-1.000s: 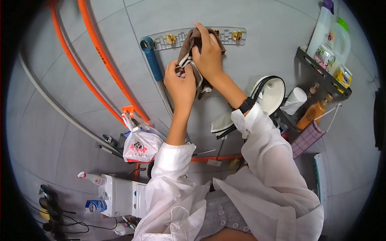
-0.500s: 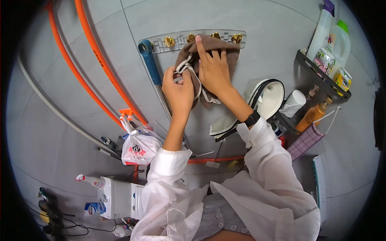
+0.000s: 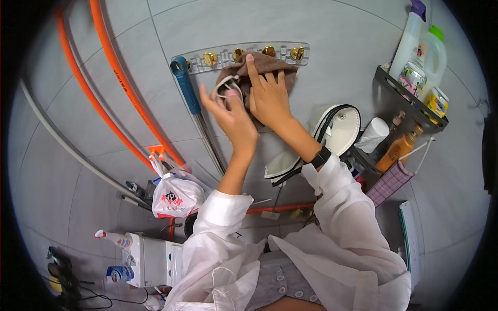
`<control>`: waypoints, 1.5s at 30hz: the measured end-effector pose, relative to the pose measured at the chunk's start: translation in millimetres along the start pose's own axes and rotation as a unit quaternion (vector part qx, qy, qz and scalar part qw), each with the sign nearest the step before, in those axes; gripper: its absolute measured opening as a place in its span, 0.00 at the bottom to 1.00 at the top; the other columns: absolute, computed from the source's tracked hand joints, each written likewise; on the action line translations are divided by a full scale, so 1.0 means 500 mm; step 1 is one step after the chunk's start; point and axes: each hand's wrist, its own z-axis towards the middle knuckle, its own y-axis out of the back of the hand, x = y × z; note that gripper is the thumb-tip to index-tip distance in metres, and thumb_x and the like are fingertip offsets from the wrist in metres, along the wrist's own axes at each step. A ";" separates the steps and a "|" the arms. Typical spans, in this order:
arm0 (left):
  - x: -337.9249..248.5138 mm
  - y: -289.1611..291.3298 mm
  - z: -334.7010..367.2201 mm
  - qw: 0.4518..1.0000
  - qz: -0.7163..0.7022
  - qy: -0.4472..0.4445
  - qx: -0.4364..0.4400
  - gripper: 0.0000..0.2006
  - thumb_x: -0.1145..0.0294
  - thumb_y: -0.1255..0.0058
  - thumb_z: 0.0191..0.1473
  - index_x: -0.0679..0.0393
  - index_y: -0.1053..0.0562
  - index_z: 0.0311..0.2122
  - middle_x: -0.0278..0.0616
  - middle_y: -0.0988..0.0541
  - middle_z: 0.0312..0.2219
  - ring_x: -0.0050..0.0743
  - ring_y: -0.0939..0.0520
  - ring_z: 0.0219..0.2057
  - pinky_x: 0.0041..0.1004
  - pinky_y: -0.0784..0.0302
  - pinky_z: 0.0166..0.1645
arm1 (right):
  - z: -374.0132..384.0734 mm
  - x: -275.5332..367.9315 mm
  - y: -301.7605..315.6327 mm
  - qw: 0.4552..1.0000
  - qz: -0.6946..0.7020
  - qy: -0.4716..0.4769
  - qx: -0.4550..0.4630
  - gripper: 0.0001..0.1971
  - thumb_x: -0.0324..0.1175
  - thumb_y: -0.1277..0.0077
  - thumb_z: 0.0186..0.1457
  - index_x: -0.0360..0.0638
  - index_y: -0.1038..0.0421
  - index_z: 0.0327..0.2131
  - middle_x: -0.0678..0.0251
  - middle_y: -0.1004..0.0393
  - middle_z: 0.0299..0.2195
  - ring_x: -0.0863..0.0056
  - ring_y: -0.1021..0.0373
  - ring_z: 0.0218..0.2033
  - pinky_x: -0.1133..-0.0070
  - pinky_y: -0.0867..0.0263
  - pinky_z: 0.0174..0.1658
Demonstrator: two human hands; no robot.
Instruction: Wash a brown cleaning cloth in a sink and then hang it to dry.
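Note:
A brown cloth (image 3: 270,63) with a white cord (image 3: 226,83) along its edge lies bunched against the wall, just below a clear hook rack (image 3: 282,52) with gold knobs. My right hand (image 3: 271,101) rests on the cloth with its fingers stretched and spread, the index finger reaching up toward the rack. To its left, my left hand (image 3: 233,119) has its fingers apart beside the cord loop and is slightly blurred. Part of the cloth is hidden behind both hands. A blue-handled pole (image 3: 187,85) hangs at the rack's left end.
White, black-edged folded items (image 3: 342,127) hang near my right forearm. Bottles stand on a dark corner shelf (image 3: 410,98) at the right. Orange pipes (image 3: 122,83) run down the left wall, where a white plastic bag (image 3: 178,196) hangs. A toilet (image 3: 153,259) stands at lower left.
My left hand was closed at the cloth's corded edge; its fingers have come apart. The cloth's lower part, which hung between my arms, shows less. The whole view has shifted slightly.

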 end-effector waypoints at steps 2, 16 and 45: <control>0.022 -0.001 -0.014 0.997 0.042 -0.042 0.039 0.28 0.76 0.53 0.50 0.62 0.49 0.55 0.49 0.38 0.46 0.32 0.32 0.44 0.26 0.34 0.45 | 0.002 0.001 0.010 1.000 -0.003 -0.013 0.019 0.43 0.27 0.53 0.41 0.39 0.62 0.61 0.60 0.29 0.35 0.62 0.37 0.45 0.58 0.53 0.55; -0.006 0.091 0.036 0.924 0.232 -0.277 0.128 0.19 0.88 0.60 0.33 0.56 0.22 0.30 0.46 0.34 0.41 0.42 0.30 0.42 0.31 0.35 0.48 | 0.035 0.026 0.067 0.982 0.157 0.016 -0.105 0.38 0.25 0.55 0.44 0.35 0.59 0.60 0.48 0.35 0.44 0.52 0.40 0.47 0.56 0.56 0.57; 0.056 0.028 0.086 0.843 0.442 -0.185 0.245 0.12 0.69 0.56 0.47 0.55 0.31 0.40 0.53 0.34 0.35 0.53 0.24 0.26 0.44 0.29 0.27 | 0.008 0.003 0.003 0.987 0.158 0.002 -0.018 0.42 0.28 0.53 0.44 0.34 0.65 0.60 0.46 0.35 0.40 0.52 0.38 0.44 0.63 0.49 0.55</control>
